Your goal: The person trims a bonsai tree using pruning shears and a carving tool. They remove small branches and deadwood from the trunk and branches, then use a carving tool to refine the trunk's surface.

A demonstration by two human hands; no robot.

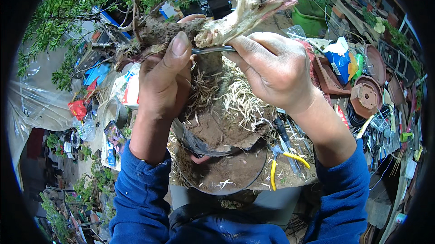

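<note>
A juniper bonsai with green foliage point(74, 6) leans in at the upper left, its bark-covered trunk point(154, 33) joining a pale, stripped deadwood piece point(231, 26). My left hand point(164, 78) is closed around the trunk from below, thumb up against it and some fingers hidden behind. In my right hand point(276, 65) a thin grey metal tool point(213, 50) is gripped. It lies along the lower edge of the deadwood, its tip close to my left thumb and its handle hidden by my fingers. Under both hands sits a root ball with pale wood shavings point(242, 94).
A round turntable point(226, 178) holds the soil mass. Yellow-handled pliers point(290, 155) lie at its right, beside other tools. Brown pots point(366, 95) and a blue bag point(339, 63) stand farther right. A phone point(115, 136) rests at the left near a metal pot point(115, 112).
</note>
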